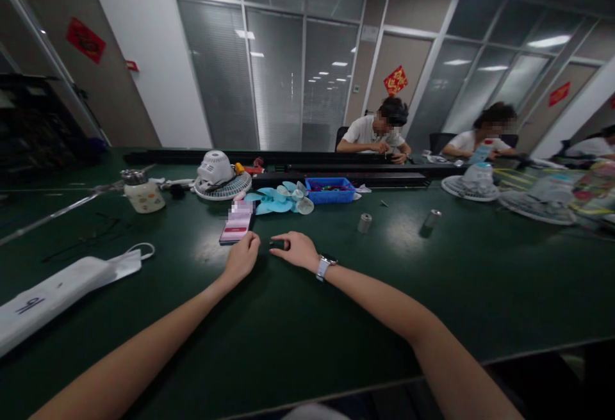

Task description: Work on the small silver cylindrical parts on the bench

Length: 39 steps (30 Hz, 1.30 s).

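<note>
My left hand point(243, 257) is closed, its fingers curled beside the lower right corner of a phone point(237, 225) with a pink screen. Whether anything is inside those fingers is hidden. A short gap to the right is my right hand point(298, 250), with a watch on the wrist. Its thumb and fingers curve around a small dark thing point(277, 244), too small and dim to name. Light-blue fan blades point(281, 199) lie just beyond both hands. To the right, two short metal cylinders, a nearer one point(364, 223) and a farther one point(430, 220), stand on the green table point(365, 330).
Behind the blades are a white fan part with a grille point(216, 173) and a blue bin point(330, 193). A jar point(143, 193) and a white pouch point(62, 289) lie left. Long black bars point(346, 178) cross the back; people point(372, 132) work beyond them.
</note>
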### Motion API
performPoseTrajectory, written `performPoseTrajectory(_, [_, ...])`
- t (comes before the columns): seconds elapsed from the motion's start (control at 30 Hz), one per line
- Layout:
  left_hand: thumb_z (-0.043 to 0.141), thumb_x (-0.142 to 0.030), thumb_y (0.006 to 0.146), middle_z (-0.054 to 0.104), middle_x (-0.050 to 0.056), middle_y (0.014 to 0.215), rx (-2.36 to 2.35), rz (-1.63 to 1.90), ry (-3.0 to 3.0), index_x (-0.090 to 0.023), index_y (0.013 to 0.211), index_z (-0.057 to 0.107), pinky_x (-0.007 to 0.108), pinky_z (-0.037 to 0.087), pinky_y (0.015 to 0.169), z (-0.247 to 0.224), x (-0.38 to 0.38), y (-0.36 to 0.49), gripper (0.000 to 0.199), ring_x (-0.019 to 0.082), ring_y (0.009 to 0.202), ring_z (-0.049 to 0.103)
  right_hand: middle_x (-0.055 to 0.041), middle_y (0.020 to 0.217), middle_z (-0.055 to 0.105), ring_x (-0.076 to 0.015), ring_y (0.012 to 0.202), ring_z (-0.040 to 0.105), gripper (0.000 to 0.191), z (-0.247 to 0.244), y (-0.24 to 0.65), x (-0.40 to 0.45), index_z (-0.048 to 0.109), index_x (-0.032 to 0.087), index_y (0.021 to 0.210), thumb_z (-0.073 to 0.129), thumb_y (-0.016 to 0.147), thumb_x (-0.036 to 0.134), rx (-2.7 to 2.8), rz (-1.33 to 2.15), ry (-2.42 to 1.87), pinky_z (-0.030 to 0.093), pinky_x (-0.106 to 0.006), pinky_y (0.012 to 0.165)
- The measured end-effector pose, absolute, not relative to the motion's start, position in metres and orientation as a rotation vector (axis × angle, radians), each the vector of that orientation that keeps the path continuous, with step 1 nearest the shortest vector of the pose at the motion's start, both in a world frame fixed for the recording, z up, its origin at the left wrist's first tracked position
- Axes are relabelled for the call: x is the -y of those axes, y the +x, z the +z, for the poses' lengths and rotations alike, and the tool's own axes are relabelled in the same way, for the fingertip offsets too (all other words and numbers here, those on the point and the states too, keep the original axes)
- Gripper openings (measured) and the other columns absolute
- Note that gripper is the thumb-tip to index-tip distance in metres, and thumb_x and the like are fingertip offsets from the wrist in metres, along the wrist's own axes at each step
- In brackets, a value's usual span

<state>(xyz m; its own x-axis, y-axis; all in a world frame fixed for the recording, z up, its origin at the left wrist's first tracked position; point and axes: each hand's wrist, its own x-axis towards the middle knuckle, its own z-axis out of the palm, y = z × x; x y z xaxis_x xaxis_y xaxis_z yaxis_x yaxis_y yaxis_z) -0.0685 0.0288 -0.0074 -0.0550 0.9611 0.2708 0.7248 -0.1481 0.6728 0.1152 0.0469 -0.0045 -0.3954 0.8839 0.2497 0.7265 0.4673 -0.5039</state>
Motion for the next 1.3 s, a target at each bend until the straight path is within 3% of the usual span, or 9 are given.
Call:
performPoseTrajectory(0.27, [0.034,-0.034,0.085,0.059,0.001,0.068,-1.781,1.008,1.933,-0.022,0.077,0.053,0.027,0.036,0.062,-0.007,-0.028,-0.068,0.024,0.019,0.067,0.058,-0.0006,0.083,0.064,-0.0137,0.073,0.057,0.025,-0.006,0.122,-0.045,0.076,0.031,0.096,0.063,0.085,0.05,2.184,0.372,-1.272,0.038,-0.025,0.063])
performPoseTrajectory(0.4, [0.034,-0.034,0.087,0.06,0.001,0.071,-1.783,0.994,1.945,-0.022,0.078,0.053,0.027,0.037,0.063,-0.01,-0.03,-0.069,0.024,0.02,0.07,0.059,-0.0031,0.09,0.066,-0.0168,0.082,0.059,0.027,0.005,0.194,-0.032,0.074,0.027,0.099,0.059,0.09,0.047,2.066,0.137,-1.171,0.042,-0.029,0.073])
performPoseTrajectory(0.6, [0.035,-0.032,0.087,0.063,0.002,0.075,-1.778,0.99,1.96,-0.022,0.081,0.055,0.027,0.039,0.066,-0.011,-0.031,-0.069,0.024,0.02,0.074,0.06,-0.0092,0.099,0.07,-0.0246,0.096,0.06,0.034,0.017,0.313,-0.054,0.075,0.02,0.093,0.052,0.092,0.045,1.609,-0.26,-1.459,0.043,-0.038,0.089])
performPoseTrajectory(0.9, [0.036,-0.032,0.087,0.06,0.001,0.071,-1.786,1.002,1.957,-0.021,0.078,0.054,0.028,0.038,0.065,-0.01,-0.029,-0.069,0.023,0.019,0.071,0.059,-0.0061,0.095,0.074,-0.022,0.079,0.066,0.032,0.006,0.326,-0.074,0.077,0.024,0.094,0.055,0.086,0.046,1.524,-0.084,-1.673,0.045,-0.031,0.067])
performPoseTrajectory(1.3, [0.038,-0.026,0.089,0.065,0.003,0.077,-1.761,1.027,1.932,-0.02,0.082,0.058,0.029,0.042,0.07,-0.011,-0.029,-0.068,0.022,0.02,0.077,0.061,-0.0083,0.085,0.074,-0.0235,0.073,0.066,0.04,0.004,0.332,-0.076,0.076,0.024,0.097,0.05,0.086,0.052,1.562,-0.223,-1.717,0.043,-0.031,0.059])
